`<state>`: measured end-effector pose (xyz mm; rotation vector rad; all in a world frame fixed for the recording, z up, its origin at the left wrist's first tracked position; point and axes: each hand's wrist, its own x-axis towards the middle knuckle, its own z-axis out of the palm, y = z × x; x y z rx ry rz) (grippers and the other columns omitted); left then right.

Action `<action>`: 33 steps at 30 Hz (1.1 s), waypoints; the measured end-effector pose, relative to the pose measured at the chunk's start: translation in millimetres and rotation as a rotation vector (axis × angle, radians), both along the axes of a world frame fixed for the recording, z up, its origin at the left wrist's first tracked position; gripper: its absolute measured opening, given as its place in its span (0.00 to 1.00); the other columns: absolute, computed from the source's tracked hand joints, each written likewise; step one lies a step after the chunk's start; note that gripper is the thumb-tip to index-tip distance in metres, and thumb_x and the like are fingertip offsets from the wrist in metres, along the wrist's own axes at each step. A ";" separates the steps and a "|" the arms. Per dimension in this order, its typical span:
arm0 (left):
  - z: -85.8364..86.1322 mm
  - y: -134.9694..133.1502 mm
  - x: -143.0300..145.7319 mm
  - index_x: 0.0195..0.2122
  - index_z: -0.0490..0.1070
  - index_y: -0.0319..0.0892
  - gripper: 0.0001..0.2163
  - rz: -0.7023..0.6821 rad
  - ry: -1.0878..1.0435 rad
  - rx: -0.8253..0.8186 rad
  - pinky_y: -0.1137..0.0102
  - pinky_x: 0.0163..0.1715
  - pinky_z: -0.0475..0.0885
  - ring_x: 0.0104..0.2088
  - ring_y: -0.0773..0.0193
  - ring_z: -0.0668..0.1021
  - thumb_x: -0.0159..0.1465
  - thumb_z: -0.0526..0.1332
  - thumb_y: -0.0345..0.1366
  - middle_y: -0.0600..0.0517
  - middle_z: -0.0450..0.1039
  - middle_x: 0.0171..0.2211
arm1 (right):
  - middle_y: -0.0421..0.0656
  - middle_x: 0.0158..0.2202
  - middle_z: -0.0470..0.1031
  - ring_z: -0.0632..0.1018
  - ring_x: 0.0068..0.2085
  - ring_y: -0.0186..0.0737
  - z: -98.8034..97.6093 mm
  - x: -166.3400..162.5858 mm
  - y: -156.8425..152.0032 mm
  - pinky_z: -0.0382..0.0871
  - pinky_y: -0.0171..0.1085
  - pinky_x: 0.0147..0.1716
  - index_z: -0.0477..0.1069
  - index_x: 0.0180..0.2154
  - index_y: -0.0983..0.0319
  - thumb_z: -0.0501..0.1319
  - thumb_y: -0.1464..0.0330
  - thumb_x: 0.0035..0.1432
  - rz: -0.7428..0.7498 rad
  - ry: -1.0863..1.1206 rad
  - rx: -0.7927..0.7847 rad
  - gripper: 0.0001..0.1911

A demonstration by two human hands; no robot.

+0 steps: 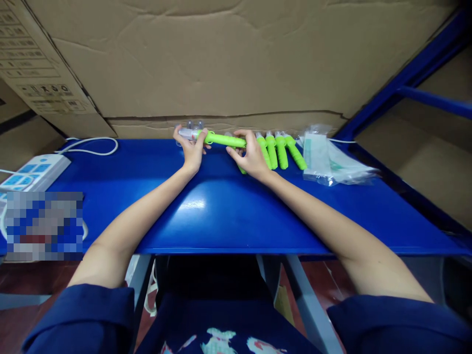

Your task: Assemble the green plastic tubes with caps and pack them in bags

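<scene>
A bright green stick-shaped thing (224, 140) with a clear tip is held nearly level above the back of the blue table, spanning both hands. My left hand (193, 150) is closed around its clear end, thumb on the green body. My right hand (254, 156) has its fingers and thumb about the other end. Beneath the right hand a similar green stick (242, 170) partly shows. Just right of that hand, several more green sticks (281, 152) with clear tips lie in a row. Small clear caps (195, 124) stand behind my left hand.
Clear plastic bags (324, 157) with printed inserts lie at the right. A white power strip (35, 172) with blue sockets and a white cable (92, 147) are at the left, beside a blurred-out patch. Cardboard (221, 64) walls off the back of the blue table (228, 216).
</scene>
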<state>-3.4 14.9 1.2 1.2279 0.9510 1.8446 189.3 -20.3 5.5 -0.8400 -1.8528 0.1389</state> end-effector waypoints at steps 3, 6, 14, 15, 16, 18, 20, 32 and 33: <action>4.9 -5.8 3.2 0.62 0.43 0.46 0.53 -0.001 -0.035 0.011 0.77 0.13 0.59 0.16 0.69 0.73 0.48 0.70 0.70 0.59 0.72 0.29 | 0.49 0.44 0.76 0.75 0.35 0.43 4.4 3.7 -2.1 0.74 0.44 0.35 0.69 0.49 0.59 0.58 0.47 0.70 -0.025 -0.042 0.138 0.22; 8.3 -12.2 5.8 0.61 0.44 0.46 0.53 -0.004 -0.001 0.047 0.78 0.13 0.58 0.14 0.71 0.71 0.46 0.70 0.71 0.63 0.69 0.24 | 0.48 0.41 0.77 0.75 0.35 0.44 9.0 7.5 -4.9 0.73 0.44 0.35 0.71 0.47 0.59 0.59 0.48 0.70 -0.058 -0.042 0.184 0.21; 0.9 -10.5 5.4 0.62 0.45 0.49 0.47 -0.022 0.085 0.128 0.79 0.15 0.60 0.15 0.75 0.71 0.53 0.66 0.71 0.60 0.71 0.29 | 0.45 0.29 0.75 0.73 0.28 0.43 16.2 1.6 -21.5 0.69 0.43 0.33 0.70 0.35 0.58 0.49 0.35 0.66 -0.122 -0.004 -0.034 0.34; 0.0 -10.3 5.2 0.62 0.45 0.50 0.47 -0.020 0.100 0.138 0.79 0.15 0.61 0.15 0.75 0.70 0.54 0.66 0.70 0.60 0.70 0.29 | 0.44 0.26 0.74 0.72 0.27 0.42 16.9 1.0 -23.0 0.68 0.42 0.32 0.68 0.33 0.57 0.48 0.33 0.65 -0.116 0.003 -0.088 0.35; -0.5 -10.4 5.0 0.63 0.44 0.50 0.47 -0.019 0.117 0.149 0.79 0.15 0.61 0.15 0.75 0.71 0.54 0.66 0.70 0.60 0.70 0.30 | 0.42 0.24 0.72 0.71 0.26 0.41 17.2 0.8 -23.9 0.67 0.42 0.31 0.67 0.31 0.57 0.47 0.33 0.65 -0.105 0.014 -0.139 0.36; -0.9 -10.9 4.9 0.64 0.44 0.51 0.47 -0.021 0.145 0.172 0.78 0.17 0.64 0.16 0.75 0.72 0.55 0.66 0.69 0.59 0.70 0.31 | 0.41 0.21 0.69 0.70 0.25 0.40 16.2 1.0 -23.6 0.66 0.41 0.31 0.63 0.27 0.57 0.46 0.32 0.64 -0.073 0.044 -0.225 0.37; -1.1 -10.4 4.9 0.64 0.43 0.51 0.47 -0.027 0.159 0.178 0.78 0.17 0.64 0.17 0.74 0.73 0.56 0.67 0.69 0.58 0.70 0.31 | 0.41 0.20 0.67 0.71 0.25 0.40 13.7 1.5 -20.8 0.68 0.41 0.33 0.61 0.25 0.57 0.45 0.32 0.65 -0.040 0.057 -0.296 0.37; -3.5 9.3 -7.0 0.64 0.43 0.51 0.45 0.082 0.074 0.091 0.78 0.15 0.59 0.16 0.74 0.69 0.57 0.64 0.70 0.60 0.67 0.29 | 0.54 0.49 0.73 0.78 0.43 0.50 9.3 6.6 -2.5 0.77 0.51 0.43 0.70 0.50 0.59 0.56 0.47 0.70 -0.081 -0.069 0.021 0.23; -2.3 7.0 -6.3 0.64 0.43 0.52 0.45 0.080 0.081 0.110 0.78 0.15 0.59 0.16 0.74 0.69 0.57 0.64 0.70 0.60 0.67 0.29 | 0.53 0.49 0.74 0.77 0.43 0.51 9.0 7.7 -2.7 0.77 0.51 0.42 0.70 0.50 0.59 0.56 0.48 0.70 -0.087 -0.071 0.023 0.22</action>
